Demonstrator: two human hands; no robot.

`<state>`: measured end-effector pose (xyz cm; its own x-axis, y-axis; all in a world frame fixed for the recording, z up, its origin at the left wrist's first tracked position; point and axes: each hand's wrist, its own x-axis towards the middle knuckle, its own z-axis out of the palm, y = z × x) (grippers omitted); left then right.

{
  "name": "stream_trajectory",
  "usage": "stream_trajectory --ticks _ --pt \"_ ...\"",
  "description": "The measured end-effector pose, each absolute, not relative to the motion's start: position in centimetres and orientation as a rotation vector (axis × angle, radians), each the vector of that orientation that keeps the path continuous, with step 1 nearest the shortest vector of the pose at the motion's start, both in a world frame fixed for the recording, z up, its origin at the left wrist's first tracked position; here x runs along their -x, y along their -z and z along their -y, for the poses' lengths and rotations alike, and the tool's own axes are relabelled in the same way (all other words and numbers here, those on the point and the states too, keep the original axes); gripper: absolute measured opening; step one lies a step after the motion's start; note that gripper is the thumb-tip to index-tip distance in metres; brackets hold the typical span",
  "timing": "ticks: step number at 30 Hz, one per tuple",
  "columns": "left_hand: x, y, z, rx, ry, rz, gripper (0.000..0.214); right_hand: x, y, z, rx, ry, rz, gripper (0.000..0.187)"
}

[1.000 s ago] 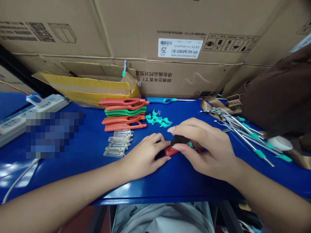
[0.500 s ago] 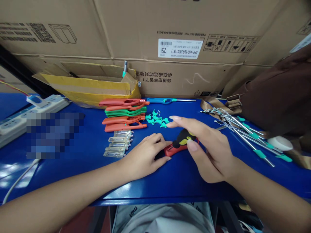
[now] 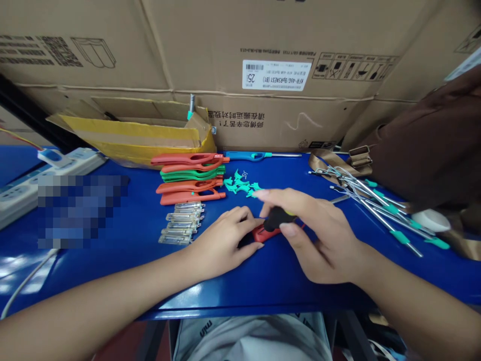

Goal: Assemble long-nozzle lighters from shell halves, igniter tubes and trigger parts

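On the blue table, my left hand [image 3: 225, 243] pinches one end of a red lighter casing [image 3: 260, 234] and keeps it against the tabletop. A stubby screwdriver [image 3: 278, 220] with a black and yellow handle stands over the casing, its tip hidden. My right hand [image 3: 325, 238] curls around that handle, with the thumb on the near side and fingers on the far side. Just beyond the hands lie several turquoise triggers [image 3: 242, 186]. Left of them are stacked red and green lighter casings [image 3: 191, 174], and clear fuel tanks [image 3: 180, 224] lie in front of that stack.
Metal lighter tubes with wires [image 3: 391, 208] spread out on the right beside a brown strap [image 3: 323, 160]. A blue lighter [image 3: 246, 156] lies at the back. A yellow-edged carton [image 3: 131, 133] and a power strip [image 3: 71, 168] stand left. Large cardboard [image 3: 210, 50] walls the rear.
The screwdriver handle has shifted slightly left and turned, showing more black. My right fingers have rotated with it, while my left hand stays on the red casing.
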<state>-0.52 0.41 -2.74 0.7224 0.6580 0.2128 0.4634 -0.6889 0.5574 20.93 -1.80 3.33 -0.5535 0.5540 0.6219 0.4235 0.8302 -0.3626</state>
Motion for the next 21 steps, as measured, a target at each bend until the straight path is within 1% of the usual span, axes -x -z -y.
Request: stream_trajectory --ticks 3,7,10,13,15,18,21 --pt "0.5 3.0 -0.4 -2.461 -0.578 -0.838 0.031 -20.8 -3.4 1.8 0.717 -0.102 2.250 0.033" --pt "0.4 3.1 -0.3 -2.469 -0.581 -0.828 0.025 -20.7 -3.5 1.8 0.792 0.026 2.280 0.024" --pt "0.4 3.1 -0.2 -2.468 -0.587 -0.844 0.024 -20.6 -3.5 1.9 0.792 0.061 2.268 0.021" --pt "0.3 3.2 -0.2 -2.451 -0.588 -0.860 0.023 -20.6 -3.4 1.9 0.783 0.081 2.262 0.022" --pt "0.3 3.2 -0.2 -2.445 -0.589 -0.864 0.022 -20.5 -3.4 2.0 0.778 0.067 2.258 0.024" --pt "0.4 2.9 -0.4 -2.456 -0.567 -0.867 0.024 -20.5 -3.2 1.9 0.772 -0.038 2.199 0.026" --pt "0.8 2.0 -0.8 -2.487 -0.485 -0.885 0.031 -20.8 -3.3 1.2 0.821 -0.180 1.957 0.026"
